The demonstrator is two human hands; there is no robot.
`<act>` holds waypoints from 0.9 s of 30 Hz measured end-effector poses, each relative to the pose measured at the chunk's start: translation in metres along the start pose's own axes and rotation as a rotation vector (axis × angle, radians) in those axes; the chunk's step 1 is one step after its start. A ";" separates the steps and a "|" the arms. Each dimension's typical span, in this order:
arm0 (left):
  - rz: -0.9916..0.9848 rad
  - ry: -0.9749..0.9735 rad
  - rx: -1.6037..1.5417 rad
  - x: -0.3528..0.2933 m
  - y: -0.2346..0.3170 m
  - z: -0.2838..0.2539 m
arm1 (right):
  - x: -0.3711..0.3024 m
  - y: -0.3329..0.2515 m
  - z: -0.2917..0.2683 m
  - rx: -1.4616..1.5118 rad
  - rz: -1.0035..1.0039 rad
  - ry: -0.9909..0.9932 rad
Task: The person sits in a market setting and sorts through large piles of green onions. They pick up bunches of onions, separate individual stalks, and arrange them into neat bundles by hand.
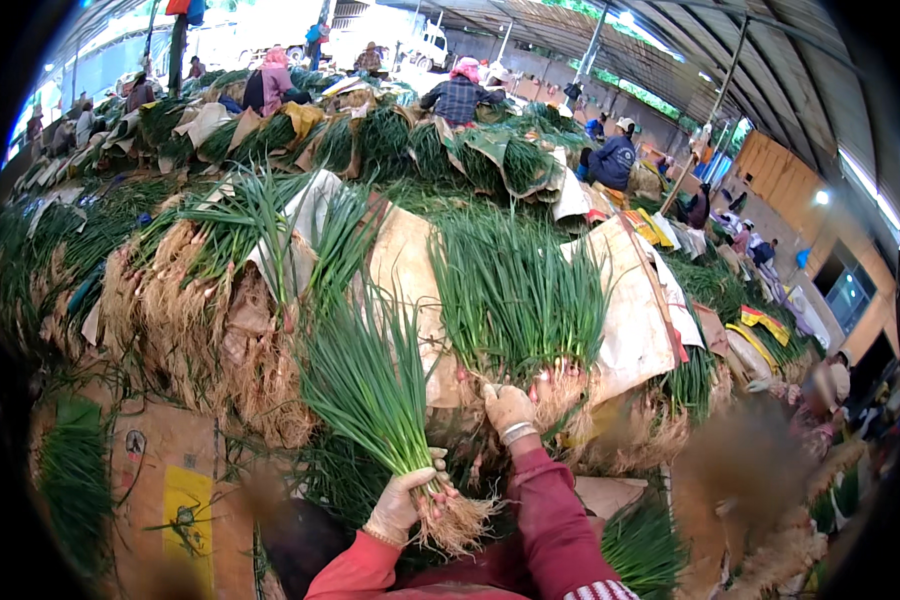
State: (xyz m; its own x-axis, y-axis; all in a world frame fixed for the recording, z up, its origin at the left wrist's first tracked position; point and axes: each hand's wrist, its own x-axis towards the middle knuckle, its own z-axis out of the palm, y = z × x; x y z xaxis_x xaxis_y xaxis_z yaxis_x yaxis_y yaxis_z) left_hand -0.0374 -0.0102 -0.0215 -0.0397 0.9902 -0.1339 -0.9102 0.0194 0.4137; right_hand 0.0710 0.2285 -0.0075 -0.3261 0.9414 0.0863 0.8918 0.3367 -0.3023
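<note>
A thick bunch of spring onions (375, 390) rests in my left hand (398, 508), which wears a pale glove and is closed round the stems just above the bulbs. Its green leaves fan up and away, and its pinkish bulbs and stringy roots hang toward me. My gloved right hand (510, 408) is at the root end of a spring onion pile (525, 290) in front of me. Its curled fingers pinch at a thin stem by the bulbs; the fingertips are partly hidden. That pile lies on a pale sack (630, 300), leaves pointing away.
More spring onions with long dry roots (185, 310) are heaped at left. A flattened sack with a yellow patch (185, 520) lies on the floor at lower left, beside loose leaves (75, 455). Several people, among them one in a dark jacket (610, 160), sit among the heaps beyond.
</note>
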 end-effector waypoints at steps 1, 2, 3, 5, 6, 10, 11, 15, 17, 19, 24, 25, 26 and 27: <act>0.023 -0.012 0.005 0.003 -0.001 -0.002 | -0.003 0.001 -0.003 -0.046 0.008 0.007; 0.029 -0.005 0.001 0.002 -0.004 -0.003 | -0.011 0.003 -0.005 0.009 -0.002 0.074; 0.049 0.000 -0.004 0.002 -0.004 -0.003 | -0.025 -0.007 -0.020 0.064 -0.026 0.144; -0.001 0.032 -0.010 -0.003 -0.004 -0.003 | -0.043 0.000 -0.017 0.057 -0.199 0.365; 0.015 0.022 -0.013 -0.003 -0.004 0.000 | -0.059 -0.002 -0.021 0.078 -0.263 0.319; 0.069 0.018 -0.005 -0.006 -0.002 0.004 | -0.139 0.002 0.005 -0.162 -0.779 0.041; 0.053 0.006 0.000 -0.002 -0.002 0.010 | -0.152 0.036 0.046 0.084 -0.944 0.032; 0.036 0.035 0.005 -0.006 -0.002 0.005 | -0.148 0.035 0.019 -0.384 -1.241 -0.351; 0.020 0.036 0.012 -0.009 -0.003 0.004 | -0.119 0.002 -0.018 -0.165 -0.483 -0.551; 0.005 0.016 0.048 -0.011 0.001 0.005 | -0.089 -0.026 -0.031 0.047 -0.209 -0.122; 0.004 0.009 0.041 -0.003 -0.002 0.005 | -0.012 -0.012 0.001 -0.170 0.038 -0.136; 0.029 0.011 0.034 -0.003 -0.002 0.005 | -0.011 -0.006 0.004 -0.107 0.023 -0.131; 0.054 0.014 0.028 -0.002 -0.001 0.005 | -0.008 0.000 0.006 -0.043 0.007 -0.126; 0.024 0.013 0.024 -0.007 0.004 0.001 | -0.020 -0.010 -0.013 0.240 0.020 -0.142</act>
State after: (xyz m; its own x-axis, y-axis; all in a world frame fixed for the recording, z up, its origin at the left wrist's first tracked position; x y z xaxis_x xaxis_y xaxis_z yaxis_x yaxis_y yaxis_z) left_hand -0.0403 -0.0167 -0.0176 -0.0668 0.9885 -0.1354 -0.8990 -0.0007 0.4380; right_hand 0.0732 0.2063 0.0061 -0.3653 0.9295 -0.0505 0.8041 0.2878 -0.5202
